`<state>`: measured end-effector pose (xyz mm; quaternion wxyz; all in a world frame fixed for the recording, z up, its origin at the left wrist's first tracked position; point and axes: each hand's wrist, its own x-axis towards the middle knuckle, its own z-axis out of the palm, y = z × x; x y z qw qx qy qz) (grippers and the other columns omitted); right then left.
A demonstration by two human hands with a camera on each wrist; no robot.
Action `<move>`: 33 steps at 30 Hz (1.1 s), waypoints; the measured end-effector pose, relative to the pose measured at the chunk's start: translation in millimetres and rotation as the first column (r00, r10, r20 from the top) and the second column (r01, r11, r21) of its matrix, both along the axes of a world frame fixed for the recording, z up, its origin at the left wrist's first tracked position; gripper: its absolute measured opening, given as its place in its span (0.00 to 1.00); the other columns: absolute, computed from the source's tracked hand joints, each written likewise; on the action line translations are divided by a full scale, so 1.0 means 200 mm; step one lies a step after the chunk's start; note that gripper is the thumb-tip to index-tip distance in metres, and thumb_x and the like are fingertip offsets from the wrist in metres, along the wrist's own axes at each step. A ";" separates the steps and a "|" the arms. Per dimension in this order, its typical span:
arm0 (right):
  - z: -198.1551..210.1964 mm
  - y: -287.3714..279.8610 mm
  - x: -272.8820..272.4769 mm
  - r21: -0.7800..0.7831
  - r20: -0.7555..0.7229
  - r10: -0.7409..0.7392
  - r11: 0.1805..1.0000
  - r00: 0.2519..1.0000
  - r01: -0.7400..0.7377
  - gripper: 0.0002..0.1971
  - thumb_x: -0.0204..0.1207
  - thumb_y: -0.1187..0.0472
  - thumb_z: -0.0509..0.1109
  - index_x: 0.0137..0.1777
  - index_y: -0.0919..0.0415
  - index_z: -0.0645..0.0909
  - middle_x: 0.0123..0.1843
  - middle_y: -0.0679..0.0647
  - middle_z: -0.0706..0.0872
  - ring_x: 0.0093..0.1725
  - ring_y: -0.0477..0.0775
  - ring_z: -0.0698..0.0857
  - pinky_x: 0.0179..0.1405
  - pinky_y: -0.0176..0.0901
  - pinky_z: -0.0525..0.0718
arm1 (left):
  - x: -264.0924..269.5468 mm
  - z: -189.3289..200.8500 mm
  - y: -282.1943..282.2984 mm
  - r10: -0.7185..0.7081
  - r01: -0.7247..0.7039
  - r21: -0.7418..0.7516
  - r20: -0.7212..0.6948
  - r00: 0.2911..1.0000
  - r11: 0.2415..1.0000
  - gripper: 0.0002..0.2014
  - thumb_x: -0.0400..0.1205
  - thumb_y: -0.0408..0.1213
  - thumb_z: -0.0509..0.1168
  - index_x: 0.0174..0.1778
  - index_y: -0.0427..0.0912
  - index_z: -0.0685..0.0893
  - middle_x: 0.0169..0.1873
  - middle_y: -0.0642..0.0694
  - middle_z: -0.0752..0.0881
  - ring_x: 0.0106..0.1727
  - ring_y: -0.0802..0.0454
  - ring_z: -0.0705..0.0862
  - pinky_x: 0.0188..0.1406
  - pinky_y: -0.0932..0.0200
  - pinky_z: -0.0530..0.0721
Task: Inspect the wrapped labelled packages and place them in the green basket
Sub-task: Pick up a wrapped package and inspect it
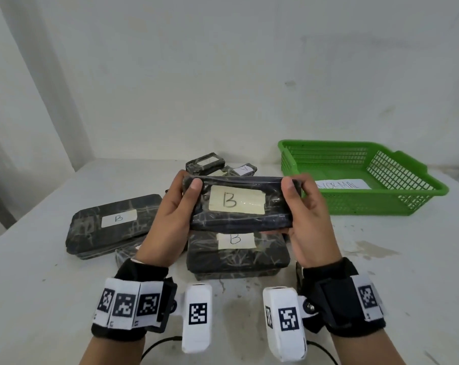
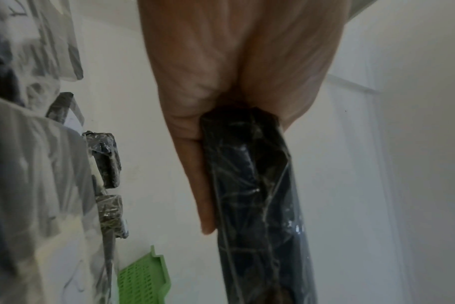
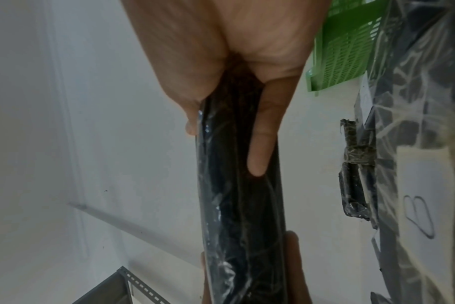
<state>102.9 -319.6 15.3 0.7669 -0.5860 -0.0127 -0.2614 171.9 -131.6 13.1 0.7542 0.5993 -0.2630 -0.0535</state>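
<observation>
Package (image 1: pixel 239 206) marked B pinched endwise by left hand (image 1: pixel 170 219) and right hand (image 1: pixel 308 219); basket (image 1: pixel 381 204) at two o'clock unfilled, five packages remaining.

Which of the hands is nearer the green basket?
Right. The right hand grips the held B package's end just in front of the green basket; the left hand grips the far end.

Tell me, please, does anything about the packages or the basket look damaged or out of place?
Nothing stands out. The held package, gripped by the left hand and right hand, has only wrinkled wrap. The green basket sits upright, holding only a paper label.
</observation>
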 end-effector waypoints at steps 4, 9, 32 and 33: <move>-0.02 0.00 -0.01 -0.050 -0.023 0.009 0.999 1.000 -0.010 0.07 0.73 0.45 0.68 0.41 0.47 0.79 0.38 0.51 0.85 0.34 0.52 0.86 0.26 0.49 0.88 | -0.02 0.00 0.00 -0.056 0.054 -0.077 -0.021 0.998 0.996 0.09 0.82 0.56 0.63 0.42 0.58 0.82 0.46 0.47 0.86 0.50 0.46 0.84 0.52 0.44 0.79; -0.04 0.02 -0.02 -0.048 0.029 -0.023 0.999 0.999 0.025 0.16 0.72 0.41 0.72 0.39 0.52 0.76 0.38 0.58 0.75 0.39 0.58 0.77 0.39 0.56 0.85 | -0.03 -0.01 0.02 -0.089 0.091 -0.054 0.046 0.995 0.994 0.08 0.75 0.56 0.72 0.38 0.60 0.81 0.36 0.54 0.83 0.38 0.56 0.83 0.42 0.59 0.82; -0.06 0.01 -0.04 -0.083 0.011 -0.033 0.996 0.999 0.034 0.22 0.64 0.44 0.82 0.34 0.52 0.69 0.36 0.61 0.71 0.38 0.57 0.73 0.44 0.55 0.78 | -0.05 -0.02 0.02 0.008 -0.012 0.058 0.072 0.997 0.998 0.04 0.73 0.53 0.71 0.37 0.63 0.81 0.40 0.52 0.87 0.48 0.48 0.87 0.51 0.45 0.84; -0.06 0.01 -0.04 -0.071 0.017 -0.034 0.997 0.999 0.035 0.23 0.65 0.46 0.81 0.33 0.53 0.68 0.36 0.61 0.70 0.38 0.57 0.72 0.44 0.54 0.77 | -0.05 -0.02 0.02 0.022 -0.027 0.067 0.074 0.997 0.997 0.04 0.73 0.54 0.71 0.38 0.64 0.82 0.43 0.49 0.87 0.52 0.44 0.88 0.55 0.40 0.85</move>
